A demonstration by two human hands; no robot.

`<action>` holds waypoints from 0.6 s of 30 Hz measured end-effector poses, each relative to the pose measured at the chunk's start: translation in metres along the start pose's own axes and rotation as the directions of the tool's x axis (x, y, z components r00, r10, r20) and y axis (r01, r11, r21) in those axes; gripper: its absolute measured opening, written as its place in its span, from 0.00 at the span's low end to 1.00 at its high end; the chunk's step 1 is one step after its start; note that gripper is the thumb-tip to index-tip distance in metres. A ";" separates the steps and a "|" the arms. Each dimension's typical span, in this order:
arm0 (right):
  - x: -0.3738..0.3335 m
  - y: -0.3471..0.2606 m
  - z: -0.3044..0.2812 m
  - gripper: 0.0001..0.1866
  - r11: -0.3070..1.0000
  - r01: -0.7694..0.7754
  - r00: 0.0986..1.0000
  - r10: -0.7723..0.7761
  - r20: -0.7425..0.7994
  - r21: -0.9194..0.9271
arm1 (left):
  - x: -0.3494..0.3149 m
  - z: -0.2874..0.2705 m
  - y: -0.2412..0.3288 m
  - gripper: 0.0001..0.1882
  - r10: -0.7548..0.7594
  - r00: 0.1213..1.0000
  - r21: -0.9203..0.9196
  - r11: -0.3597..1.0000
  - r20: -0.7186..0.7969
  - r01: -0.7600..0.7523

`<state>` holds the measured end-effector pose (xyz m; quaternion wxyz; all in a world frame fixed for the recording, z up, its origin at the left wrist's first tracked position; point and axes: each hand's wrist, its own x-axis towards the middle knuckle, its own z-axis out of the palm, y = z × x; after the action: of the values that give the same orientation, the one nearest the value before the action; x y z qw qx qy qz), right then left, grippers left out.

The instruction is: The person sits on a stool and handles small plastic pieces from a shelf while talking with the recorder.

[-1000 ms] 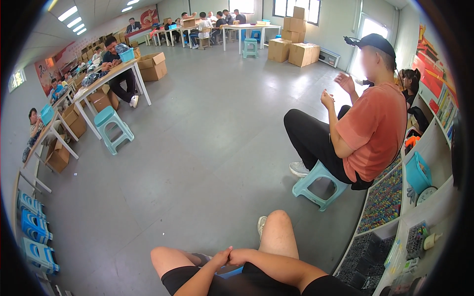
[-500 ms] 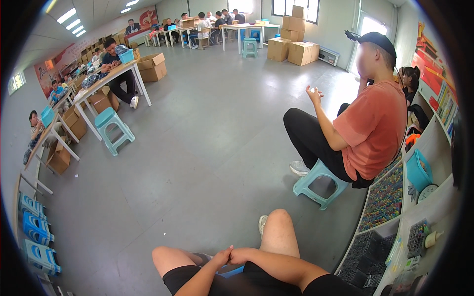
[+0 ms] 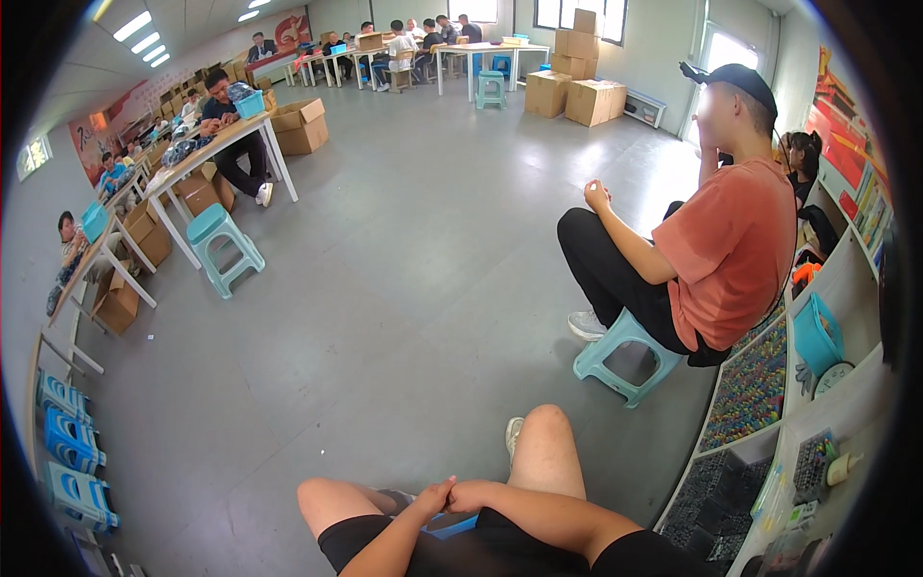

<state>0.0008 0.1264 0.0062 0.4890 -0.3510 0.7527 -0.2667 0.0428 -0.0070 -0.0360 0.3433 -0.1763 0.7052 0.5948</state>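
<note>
Clasping left hand [image 3: 436, 499] and right hand [image 3: 466, 497] together over the lap [image 3: 452, 556], probably for rest, near a stool [image 3: 626, 333] seemingly placed to seat a co-worker [image 3: 731, 240] beside the shelf [image 3: 856, 396].

The palms of the left hand [image 3: 436, 497] and right hand [image 3: 468, 496] are hidden.

Two clasped hands [image 3: 465, 496], two bare knees [image 3: 548, 429], one cap [image 3: 746, 88] show.

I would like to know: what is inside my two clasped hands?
No object shows between the bare left hand and bare right hand. Their clasp covers both palms, so anything small there would be hidden. Below them, a blue surface shows.
</note>
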 end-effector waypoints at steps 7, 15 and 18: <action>0.003 0.000 0.000 0.15 1.000 -0.019 0.999 0.019 -0.026 -0.021 | -0.008 -0.001 0.011 0.27 -0.029 1.000 -0.057 0.998 -0.007 0.029; 0.000 -0.001 -0.001 0.14 1.000 -0.006 1.000 0.006 -0.018 -0.028 | -0.002 0.000 0.004 0.28 -0.017 1.000 -0.017 1.000 0.000 0.017; -0.002 -0.005 -0.002 0.14 0.999 -0.008 1.000 0.007 -0.014 -0.033 | -0.005 0.001 0.005 0.28 0.011 0.999 -0.004 1.000 -0.037 -0.012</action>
<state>0.0013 0.1255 0.0117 0.4788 -0.3542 0.7619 -0.2548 0.0430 -0.0061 -0.0295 0.3264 -0.1839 0.7112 0.5948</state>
